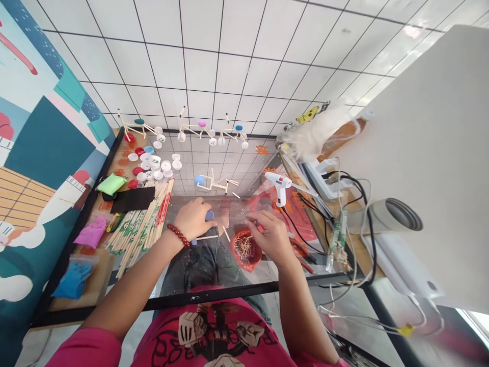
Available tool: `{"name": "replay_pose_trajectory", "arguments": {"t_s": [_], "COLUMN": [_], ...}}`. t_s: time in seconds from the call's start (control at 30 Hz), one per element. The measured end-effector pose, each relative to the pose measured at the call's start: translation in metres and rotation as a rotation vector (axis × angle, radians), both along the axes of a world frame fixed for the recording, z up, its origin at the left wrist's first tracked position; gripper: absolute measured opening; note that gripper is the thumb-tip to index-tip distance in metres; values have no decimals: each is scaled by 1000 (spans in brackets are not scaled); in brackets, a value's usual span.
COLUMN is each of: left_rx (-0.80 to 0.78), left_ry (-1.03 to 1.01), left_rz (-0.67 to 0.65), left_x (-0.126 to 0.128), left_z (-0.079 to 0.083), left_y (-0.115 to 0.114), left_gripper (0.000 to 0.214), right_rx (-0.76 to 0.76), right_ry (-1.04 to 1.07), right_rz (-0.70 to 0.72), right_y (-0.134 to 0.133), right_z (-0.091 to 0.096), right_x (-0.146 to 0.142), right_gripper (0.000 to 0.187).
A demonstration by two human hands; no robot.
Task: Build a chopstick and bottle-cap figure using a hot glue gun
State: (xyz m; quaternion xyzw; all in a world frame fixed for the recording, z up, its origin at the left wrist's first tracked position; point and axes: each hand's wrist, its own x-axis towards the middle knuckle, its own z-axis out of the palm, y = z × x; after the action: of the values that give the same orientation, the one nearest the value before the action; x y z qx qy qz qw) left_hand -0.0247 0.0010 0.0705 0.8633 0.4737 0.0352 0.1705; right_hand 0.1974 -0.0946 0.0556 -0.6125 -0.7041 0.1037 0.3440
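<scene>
My left hand (196, 220), with a beaded bracelet at the wrist, is closed at a small blue round piece (209, 215) between thumb and fingers. Pale short sticks (226, 233) lie on the glass beside it. My right hand (270, 233) has its fingertips pinched together above the right side of a red bowl (247, 266) of small wooden sticks. Whatever is in that pinch is too small to make out. Farther back lies a stick frame with a light blue disc (199, 180). A white glue gun (280, 187) rests beyond my right hand.
Bundled chopsticks (143, 229), white and red bottle caps (156, 165), and bags of pink (90, 230) and blue clay (74, 279) are on the left. Several stick models (200, 130) line the back edge. Cables (369, 219) and a power strip (324, 178) crowd the right.
</scene>
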Motion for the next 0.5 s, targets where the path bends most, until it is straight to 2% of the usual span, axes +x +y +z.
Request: {"name": "replay_pose_trajectory", "arguments": {"t_s": [0.07, 0.17, 0.27, 0.33, 0.4, 0.5], "left_rx": [-48, -73, -178, -358, -536, -633], "left_ry": [4, -71, -348, -636, -901, -1131], "left_rz": [-16, 45, 169, 237, 279, 318], "left_x": [-1, -7, -14, -17, -20, -23], "left_z": [-3, -3, -1, -1, -4, -8], "left_y": [5, 12, 17, 17, 14, 9], "left_gripper": [23, 19, 22, 32, 41, 48], "right_rx": [-13, -43, -58, -97, -175, -268], "right_ry": [13, 19, 34, 26, 0, -44], "right_rz": [-68, -157, -241, -203, -92, -1], "right_y": [-3, -7, -8, -8, -7, -4], "right_z": [-1, 0, 3, 6, 7, 6], "right_x": [11, 28, 32, 22, 7, -12], "right_gripper": [12, 13, 13, 12, 12, 13]}}
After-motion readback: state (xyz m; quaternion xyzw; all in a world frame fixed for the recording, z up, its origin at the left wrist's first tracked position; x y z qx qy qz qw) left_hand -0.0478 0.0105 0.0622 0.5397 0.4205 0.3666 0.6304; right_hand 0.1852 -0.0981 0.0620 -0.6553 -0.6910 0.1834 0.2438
